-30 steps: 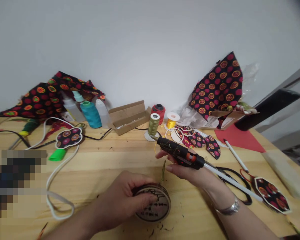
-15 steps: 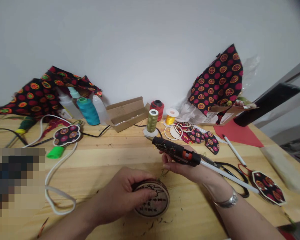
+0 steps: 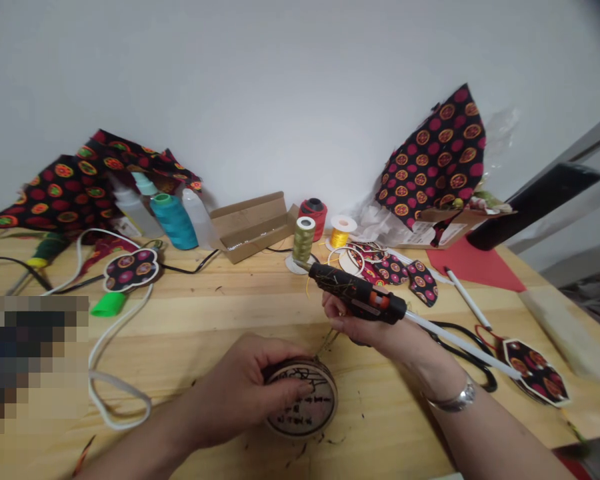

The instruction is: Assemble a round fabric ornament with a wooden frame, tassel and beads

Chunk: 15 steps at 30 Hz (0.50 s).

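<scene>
My left hand (image 3: 265, 387) is closed around a round wooden disc (image 3: 307, 410), its thumb lying over the face. Dark handwritten characters cover the disc's pale face. From its upper edge runs a thin greenish cord (image 3: 325, 343), pinched between the thumb and finger of my right hand (image 3: 355, 327). That same hand carries a black hot glue gun (image 3: 363, 293), its nozzle aimed up and left and a long translucent glue stick (image 3: 460, 343) sticking out behind. The gun's handle is mostly hidden by the hand.
Thread spools, olive (image 3: 304, 240), red (image 3: 314, 217) and teal (image 3: 175, 221), stand along the wall near an open cardboard box (image 3: 255, 233). Black-handled scissors (image 3: 473, 360) lie beside my right wrist. An octagonal fabric piece (image 3: 535, 373) is at right, a white cable (image 3: 97, 347) at left.
My right hand and the glue gun have shifted slightly up and right, away from the disc. More of the cord shows between them. My left hand stays nearly in place.
</scene>
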Available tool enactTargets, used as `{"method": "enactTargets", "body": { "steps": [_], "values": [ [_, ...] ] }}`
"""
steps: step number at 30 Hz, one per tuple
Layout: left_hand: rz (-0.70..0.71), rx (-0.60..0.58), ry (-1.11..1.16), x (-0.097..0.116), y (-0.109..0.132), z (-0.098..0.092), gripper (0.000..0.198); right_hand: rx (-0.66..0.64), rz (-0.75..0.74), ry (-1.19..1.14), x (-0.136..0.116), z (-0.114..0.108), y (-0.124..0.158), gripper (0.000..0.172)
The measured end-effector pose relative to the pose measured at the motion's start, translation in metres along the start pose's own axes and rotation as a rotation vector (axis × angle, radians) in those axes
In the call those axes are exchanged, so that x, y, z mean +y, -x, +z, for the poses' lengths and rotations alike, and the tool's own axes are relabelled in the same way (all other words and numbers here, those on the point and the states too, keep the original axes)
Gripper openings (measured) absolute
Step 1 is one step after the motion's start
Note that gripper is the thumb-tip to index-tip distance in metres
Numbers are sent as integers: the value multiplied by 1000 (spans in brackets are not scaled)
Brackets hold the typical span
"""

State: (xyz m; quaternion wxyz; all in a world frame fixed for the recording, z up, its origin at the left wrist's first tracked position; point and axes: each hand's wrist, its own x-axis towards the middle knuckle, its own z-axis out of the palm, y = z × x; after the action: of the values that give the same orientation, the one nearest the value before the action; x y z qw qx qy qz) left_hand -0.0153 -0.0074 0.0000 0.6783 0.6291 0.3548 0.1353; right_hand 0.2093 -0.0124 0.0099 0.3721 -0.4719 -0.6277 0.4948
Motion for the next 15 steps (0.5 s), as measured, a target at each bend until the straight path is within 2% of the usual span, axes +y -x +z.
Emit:
{"method": "enactTargets", "body": {
  "steps": [10, 12, 15],
  "values": [
    [8, -5, 29, 3, 2, 0, 18, 12, -40, -61, -2, 1, -1, 19],
    [0, 5, 51, 2, 2, -1, 17, 42, -26, -42, -3, 1, 0, 17],
    [-16, 59, 106, 2, 1, -3, 15, 154, -5, 14, -4, -2, 2, 18]
  ]
}}
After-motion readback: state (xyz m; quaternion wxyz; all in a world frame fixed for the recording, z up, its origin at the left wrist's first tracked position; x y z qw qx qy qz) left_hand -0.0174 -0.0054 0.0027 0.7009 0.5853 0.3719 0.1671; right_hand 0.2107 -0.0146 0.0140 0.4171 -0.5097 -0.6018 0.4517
